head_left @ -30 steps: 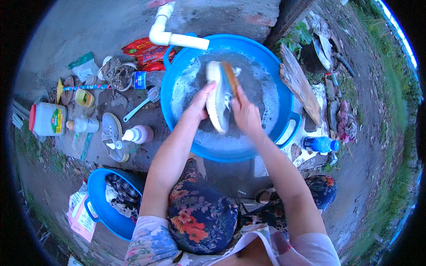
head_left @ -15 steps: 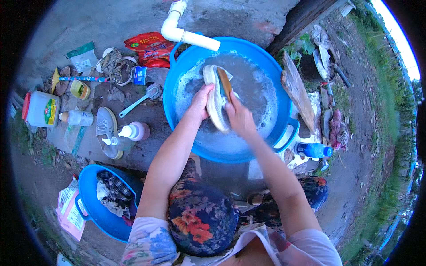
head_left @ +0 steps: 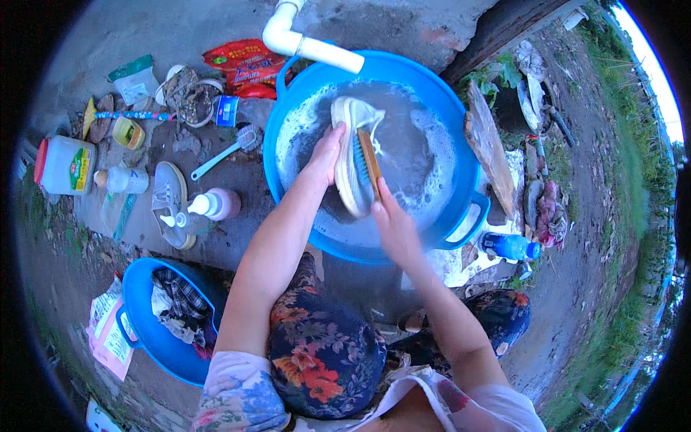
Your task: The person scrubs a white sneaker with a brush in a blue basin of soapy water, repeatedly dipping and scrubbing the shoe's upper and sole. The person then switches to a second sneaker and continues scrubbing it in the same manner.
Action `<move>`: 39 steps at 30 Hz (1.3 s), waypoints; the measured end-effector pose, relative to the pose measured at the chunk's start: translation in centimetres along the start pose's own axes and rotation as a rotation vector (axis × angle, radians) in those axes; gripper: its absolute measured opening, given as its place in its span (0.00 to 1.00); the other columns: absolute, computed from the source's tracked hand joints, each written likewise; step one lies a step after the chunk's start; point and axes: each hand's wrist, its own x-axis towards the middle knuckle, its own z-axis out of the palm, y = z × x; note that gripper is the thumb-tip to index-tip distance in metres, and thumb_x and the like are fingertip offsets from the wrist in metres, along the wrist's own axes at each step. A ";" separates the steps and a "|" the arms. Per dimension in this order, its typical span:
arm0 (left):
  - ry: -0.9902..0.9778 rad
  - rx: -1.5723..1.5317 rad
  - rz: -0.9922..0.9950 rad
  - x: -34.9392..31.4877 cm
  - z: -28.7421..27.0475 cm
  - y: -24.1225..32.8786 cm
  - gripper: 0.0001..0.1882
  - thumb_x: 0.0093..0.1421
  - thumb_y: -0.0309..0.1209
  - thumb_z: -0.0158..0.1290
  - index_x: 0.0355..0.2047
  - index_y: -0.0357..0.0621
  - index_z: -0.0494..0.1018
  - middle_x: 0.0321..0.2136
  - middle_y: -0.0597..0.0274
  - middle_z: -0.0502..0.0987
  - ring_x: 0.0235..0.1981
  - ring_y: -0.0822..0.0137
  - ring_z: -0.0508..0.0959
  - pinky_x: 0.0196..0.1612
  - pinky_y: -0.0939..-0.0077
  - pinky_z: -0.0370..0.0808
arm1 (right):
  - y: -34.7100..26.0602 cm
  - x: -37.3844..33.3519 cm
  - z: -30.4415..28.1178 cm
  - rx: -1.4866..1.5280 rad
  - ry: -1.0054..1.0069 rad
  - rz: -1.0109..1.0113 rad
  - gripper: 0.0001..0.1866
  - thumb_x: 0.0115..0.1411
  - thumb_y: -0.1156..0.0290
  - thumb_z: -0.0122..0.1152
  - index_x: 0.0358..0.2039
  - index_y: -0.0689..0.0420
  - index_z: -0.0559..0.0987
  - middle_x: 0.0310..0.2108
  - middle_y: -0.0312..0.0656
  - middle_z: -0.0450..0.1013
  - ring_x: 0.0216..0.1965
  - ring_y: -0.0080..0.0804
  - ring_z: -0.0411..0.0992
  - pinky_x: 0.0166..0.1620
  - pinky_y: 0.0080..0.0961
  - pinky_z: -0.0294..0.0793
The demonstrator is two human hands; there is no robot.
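Head view: the left hand (head_left: 325,155) is closed around the side of a pale sneaker (head_left: 353,164), holding it over soapy water in the blue basin (head_left: 461,173). The right hand (head_left: 392,223) grips a wooden-backed scrub brush (head_left: 368,163), its blue bristles pressed against the sneaker.

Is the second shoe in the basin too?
No, the second shoe lies on the ground left of the basin; only the shoe in the left hand is in it.

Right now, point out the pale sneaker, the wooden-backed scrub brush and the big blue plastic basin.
pale sneaker (head_left: 348,155), head view, its side.
wooden-backed scrub brush (head_left: 370,162), head view, wooden back.
big blue plastic basin (head_left: 468,155), head view, right rim.
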 end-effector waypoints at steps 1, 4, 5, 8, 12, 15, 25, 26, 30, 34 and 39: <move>-0.006 0.008 -0.020 -0.3 0.1 0.0 0.27 0.64 0.49 0.39 0.57 0.45 0.57 0.47 0.51 0.69 0.44 0.57 0.74 0.44 0.57 0.74 | -0.5 -0.9 -0.1 0.018 -0.019 0.039 0.25 0.62 0.61 0.46 0.60 0.47 0.62 0.45 0.60 0.70 0.50 0.50 0.69 0.51 0.34 0.66; 0.073 0.095 0.036 -2.5 2.4 -0.1 0.27 0.64 0.49 0.40 0.57 0.47 0.57 0.48 0.53 0.70 0.45 0.58 0.74 0.45 0.58 0.74 | -1.5 5.2 -1.2 -0.231 -0.047 0.168 0.25 0.63 0.61 0.46 0.61 0.46 0.61 0.44 0.56 0.72 0.46 0.49 0.72 0.49 0.35 0.68; 0.102 0.136 0.069 -3.2 3.5 -0.3 0.27 0.64 0.50 0.40 0.56 0.47 0.59 0.47 0.53 0.71 0.45 0.59 0.74 0.45 0.59 0.74 | -1.2 6.5 -1.8 -0.323 -0.036 0.198 0.25 0.63 0.61 0.46 0.61 0.46 0.61 0.44 0.55 0.73 0.45 0.49 0.73 0.49 0.35 0.69; -0.020 0.092 0.199 -2.3 3.6 0.0 0.30 0.62 0.46 0.46 0.60 0.49 0.52 0.50 0.56 0.68 0.46 0.60 0.73 0.47 0.59 0.73 | 4.3 8.0 -0.8 -0.263 0.266 -0.226 0.25 0.63 0.57 0.45 0.61 0.42 0.61 0.31 0.48 0.76 0.26 0.44 0.76 0.31 0.34 0.74; -0.138 0.036 0.364 -2.8 2.9 1.3 0.44 0.50 0.31 0.61 0.61 0.42 0.46 0.53 0.52 0.62 0.52 0.58 0.68 0.53 0.59 0.67 | -1.0 4.3 -3.4 0.684 0.097 0.356 0.25 0.65 0.52 0.40 0.62 0.40 0.59 0.15 0.30 0.57 0.10 0.15 0.53 0.10 0.14 0.51; -0.268 0.162 0.448 -4.3 4.3 1.5 0.41 0.51 0.31 0.59 0.61 0.43 0.48 0.53 0.54 0.63 0.54 0.59 0.65 0.57 0.64 0.62 | -1.1 6.9 -4.4 0.792 0.127 0.538 0.27 0.65 0.52 0.41 0.63 0.41 0.56 0.15 0.30 0.59 0.11 0.18 0.55 0.12 0.16 0.56; -0.442 0.073 0.355 -5.7 4.9 1.9 0.32 0.54 0.31 0.54 0.58 0.42 0.55 0.51 0.56 0.67 0.53 0.61 0.67 0.58 0.61 0.61 | -0.2 8.0 -1.4 0.062 0.204 0.094 0.27 0.62 0.57 0.40 0.58 0.60 0.63 0.47 0.61 0.69 0.51 0.55 0.67 0.52 0.37 0.65; -0.466 -0.001 0.362 -5.7 4.4 2.7 0.32 0.53 0.30 0.54 0.57 0.42 0.55 0.51 0.56 0.67 0.53 0.61 0.67 0.58 0.61 0.61 | 0.3 6.3 -0.7 0.156 0.174 0.085 0.27 0.62 0.59 0.41 0.58 0.61 0.63 0.49 0.59 0.68 0.52 0.51 0.67 0.53 0.35 0.64; -0.335 0.010 0.317 -5.0 3.3 1.8 0.34 0.50 0.25 0.54 0.57 0.42 0.56 0.51 0.56 0.67 0.54 0.62 0.67 0.58 0.63 0.60 | 1.4 5.2 -0.6 0.345 0.168 0.148 0.26 0.63 0.62 0.45 0.59 0.63 0.62 0.54 0.56 0.65 0.55 0.43 0.65 0.55 0.29 0.62; -0.228 0.201 0.201 -7.6 5.2 2.5 0.32 0.54 0.30 0.53 0.58 0.56 0.56 0.53 0.57 0.65 0.56 0.57 0.64 0.55 0.47 0.62 | 2.6 7.2 -1.3 0.379 0.217 0.159 0.26 0.64 0.60 0.46 0.61 0.51 0.59 0.31 0.39 0.62 0.28 0.25 0.59 0.29 0.20 0.59; -0.058 0.068 0.116 -6.9 3.8 3.4 0.27 0.59 0.46 0.46 0.59 0.61 0.55 0.54 0.56 0.64 0.55 0.49 0.65 0.51 0.38 0.64 | 2.0 2.8 0.1 0.031 0.178 -0.129 0.25 0.63 0.61 0.47 0.60 0.52 0.62 0.39 0.48 0.75 0.37 0.34 0.74 0.40 0.26 0.71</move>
